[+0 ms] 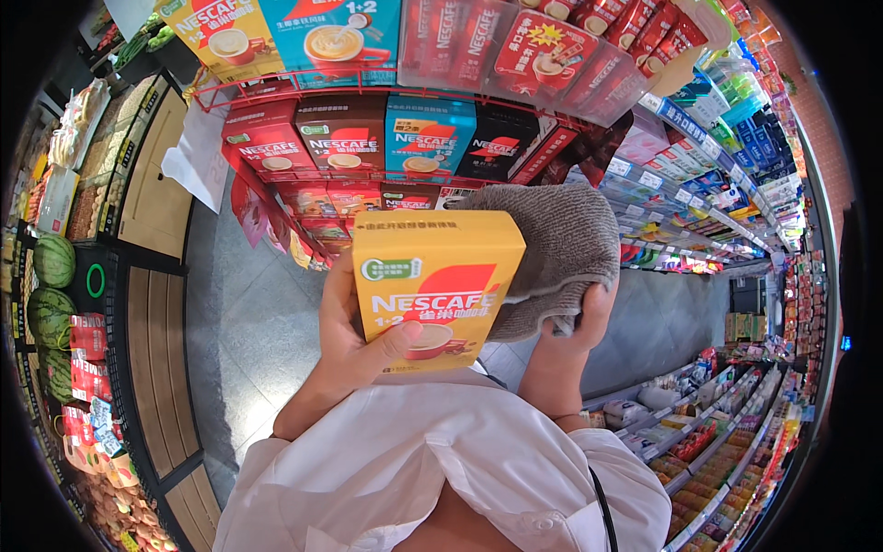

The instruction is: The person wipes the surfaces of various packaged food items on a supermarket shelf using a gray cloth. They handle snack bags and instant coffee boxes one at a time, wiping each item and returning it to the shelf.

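My left hand (362, 338) grips a yellow Nescafé coffee box (441, 303) upright in front of my chest, its thumb across the lower front. Behind the box and to its right, my right hand (586, 317) holds a folded grey cloth (566, 241). Part of the cloth is hidden by the box, so I cannot tell whether the two touch. The fingers of my left hand are mostly out of sight behind the box.
A red wire display rack (303, 172) with several coffee boxes stands ahead. Shelves of packaged goods (690, 165) run along the right. At left are watermelons (54, 262) and a wooden-fronted produce stand (162, 372). Grey floor tiles (248, 331) lie between.
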Motion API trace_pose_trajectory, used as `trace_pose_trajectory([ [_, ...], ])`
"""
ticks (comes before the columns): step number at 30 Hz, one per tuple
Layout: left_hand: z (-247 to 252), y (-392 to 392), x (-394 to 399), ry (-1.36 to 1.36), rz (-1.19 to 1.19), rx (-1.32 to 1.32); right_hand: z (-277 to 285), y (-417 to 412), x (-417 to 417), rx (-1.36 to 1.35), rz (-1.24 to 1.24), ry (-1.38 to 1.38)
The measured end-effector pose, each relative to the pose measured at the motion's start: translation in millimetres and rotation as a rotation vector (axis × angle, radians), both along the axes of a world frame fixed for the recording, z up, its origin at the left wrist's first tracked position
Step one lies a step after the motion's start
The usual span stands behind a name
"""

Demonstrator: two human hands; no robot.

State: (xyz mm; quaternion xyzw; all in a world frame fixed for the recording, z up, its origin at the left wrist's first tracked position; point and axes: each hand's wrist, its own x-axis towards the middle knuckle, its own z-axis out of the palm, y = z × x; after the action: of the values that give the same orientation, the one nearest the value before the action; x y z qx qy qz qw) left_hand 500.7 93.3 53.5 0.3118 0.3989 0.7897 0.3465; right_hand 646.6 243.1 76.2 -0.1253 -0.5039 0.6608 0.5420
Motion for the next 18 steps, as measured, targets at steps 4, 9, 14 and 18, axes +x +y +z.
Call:
trace_pose_trajectory([
  [4, 4.3, 1.1, 6.0, -0.127, -0.025, -0.034, -1.4, -7.7, 4.2, -0.058, -0.061, -0.120],
  [9, -0.9, 6.0, 13.5, 0.018, 0.013, -0.097, 7.2, -15.9, 0.8, 0.366, -0.198, -0.289],
  [14, -2.9, 11.3, 15.6, 0.138, -0.002, -0.182, 15.1, 5.3, 4.5, 0.674, -0.027, -0.395],
  [18, -3.5, 15.3, 12.3, 0.441, 0.013, -0.217, 17.4, 15.1, 8.9, 0.643, -0.023, -0.455],
])
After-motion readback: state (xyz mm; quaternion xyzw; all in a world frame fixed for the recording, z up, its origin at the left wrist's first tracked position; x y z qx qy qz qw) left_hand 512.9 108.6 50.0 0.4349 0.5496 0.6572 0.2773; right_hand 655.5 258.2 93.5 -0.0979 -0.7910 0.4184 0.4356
